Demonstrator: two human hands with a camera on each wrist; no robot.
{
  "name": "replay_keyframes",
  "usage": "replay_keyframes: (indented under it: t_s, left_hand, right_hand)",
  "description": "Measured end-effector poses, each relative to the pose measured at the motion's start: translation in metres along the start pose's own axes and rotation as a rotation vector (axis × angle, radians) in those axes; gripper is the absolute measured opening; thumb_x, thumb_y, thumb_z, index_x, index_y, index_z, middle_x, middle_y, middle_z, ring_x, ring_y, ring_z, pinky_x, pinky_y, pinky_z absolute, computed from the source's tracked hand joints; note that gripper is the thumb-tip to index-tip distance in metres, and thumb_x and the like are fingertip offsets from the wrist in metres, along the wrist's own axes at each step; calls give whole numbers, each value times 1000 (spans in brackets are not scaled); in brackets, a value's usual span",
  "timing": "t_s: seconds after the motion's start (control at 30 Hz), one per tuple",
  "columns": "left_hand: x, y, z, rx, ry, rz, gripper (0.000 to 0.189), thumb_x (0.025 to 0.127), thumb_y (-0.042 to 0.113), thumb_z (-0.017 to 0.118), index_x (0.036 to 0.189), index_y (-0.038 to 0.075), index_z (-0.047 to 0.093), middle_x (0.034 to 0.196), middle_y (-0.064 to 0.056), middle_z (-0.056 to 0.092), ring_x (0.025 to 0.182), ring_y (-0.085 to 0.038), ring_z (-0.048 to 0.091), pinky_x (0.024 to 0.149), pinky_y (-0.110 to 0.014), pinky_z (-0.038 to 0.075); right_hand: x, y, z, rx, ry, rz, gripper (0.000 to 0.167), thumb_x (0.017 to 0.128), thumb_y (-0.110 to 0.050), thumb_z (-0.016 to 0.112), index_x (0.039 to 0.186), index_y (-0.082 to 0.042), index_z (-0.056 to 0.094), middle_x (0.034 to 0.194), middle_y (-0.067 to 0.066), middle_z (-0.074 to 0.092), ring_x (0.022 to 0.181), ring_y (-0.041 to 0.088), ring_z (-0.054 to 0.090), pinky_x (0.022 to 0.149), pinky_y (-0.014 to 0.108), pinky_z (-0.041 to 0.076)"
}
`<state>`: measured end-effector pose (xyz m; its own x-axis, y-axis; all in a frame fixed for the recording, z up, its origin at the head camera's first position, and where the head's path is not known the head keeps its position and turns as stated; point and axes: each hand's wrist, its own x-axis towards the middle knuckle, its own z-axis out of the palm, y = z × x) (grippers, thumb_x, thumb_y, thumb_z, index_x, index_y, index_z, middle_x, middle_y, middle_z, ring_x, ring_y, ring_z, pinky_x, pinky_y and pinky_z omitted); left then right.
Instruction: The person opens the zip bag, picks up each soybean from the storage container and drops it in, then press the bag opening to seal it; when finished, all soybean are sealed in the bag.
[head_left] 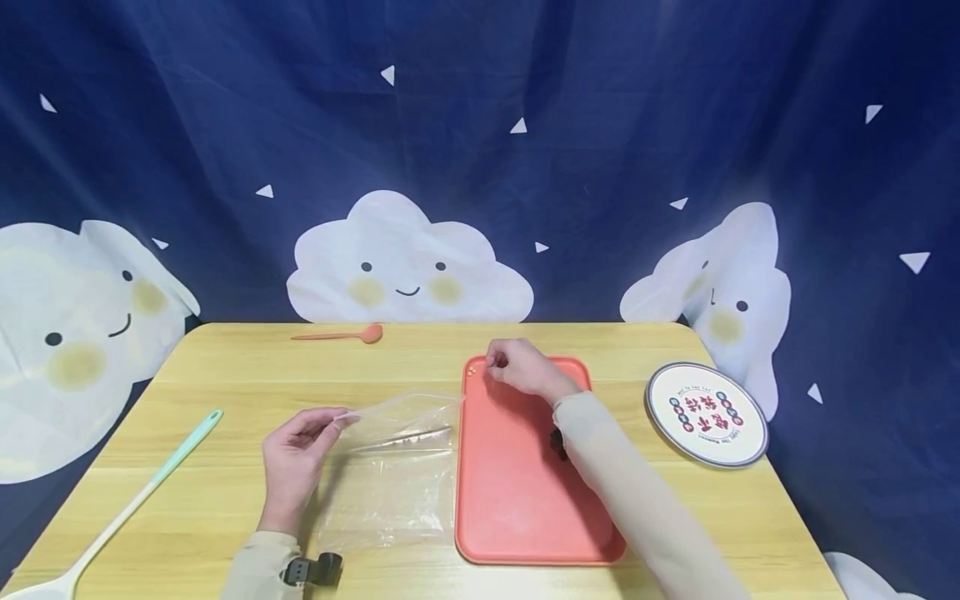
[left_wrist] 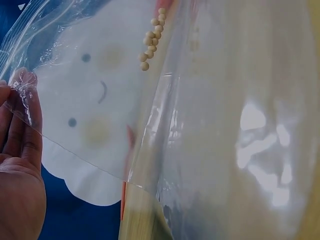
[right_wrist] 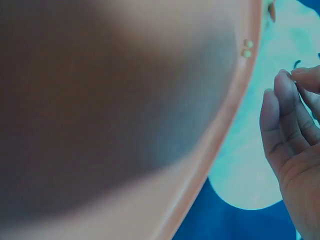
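My left hand (head_left: 296,462) pinches the upper left corner of a clear zip bag (head_left: 390,500) between thumb and fingers. Several round, pale soybeans (left_wrist: 152,40) form a line within the bag in the left wrist view. Over the top end of a coral-red tray (head_left: 525,492), my right hand (head_left: 521,367) has thumb and index fingertips together. A tiny pale speck, apparently a soybean, shows between those tips in the right wrist view. Just left of that hand, a few loose soybeans (head_left: 471,372) lie in the tray's far left corner.
A white plate (head_left: 705,450) with a dark rim and red lettering sits at the table's right. An orange spoon (head_left: 371,334) lies along the back edge. At the left is a long white spoon with a mint-green handle (head_left: 187,442). A blue curtain hangs behind the table.
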<state>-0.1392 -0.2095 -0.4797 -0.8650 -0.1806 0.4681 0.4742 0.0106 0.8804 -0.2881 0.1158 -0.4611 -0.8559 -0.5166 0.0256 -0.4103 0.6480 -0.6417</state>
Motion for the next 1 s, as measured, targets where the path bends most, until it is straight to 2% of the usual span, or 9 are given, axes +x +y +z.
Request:
replay_keyframes:
  t_s: [0.13,0.37,0.57,0.83,1.0]
  left_hand:
    - [1,2,2,5,-1,0,10,84,-21,62,94,-20,63,93,-14,73,84,-15,71,77,-22,57]
    - [1,0,0,11,2,-7,11,85,-21,63,95,-19,64,93,-13,73,84,-15,71,77,-22,57]
    - [2,3,2,-5,2,-4,11,85,-21,62,95,-19,64,93,-14,73,84,-16,71,77,-22,57]
    - [1,2,3,-1,10,-14,11,85,-21,63,95,-19,64,92,-13,73,84,-16,71,76,-22,57]
    - [0,4,3,1,16,-13,11,85,-21,63,96,-19,64,93,-15,73,84,-17,72,75,-22,57]
  right_hand:
    - [-9,-7,-6,16,6,-37,10,86,2,66,93,-4,67,80,-4,63,77,12,58,72,28,51]
    - [-23,-29,-13,103,31,-109,13,89,-3,67,91,-15,66,86,-4,64,80,12,59,74,29,53]
    - [-33,-55,-13,184,33,-176,9,89,-4,66,93,-11,68,86,-5,64,80,10,60,74,28,53]
    - [-36,-88,-2,171,13,-246,8,90,-4,67,94,-11,67,90,-3,64,84,7,60,79,27,54]
    - [-33,-105,11,122,-13,-309,10,90,-3,66,96,-11,66,91,-3,63,86,4,60,81,20,51]
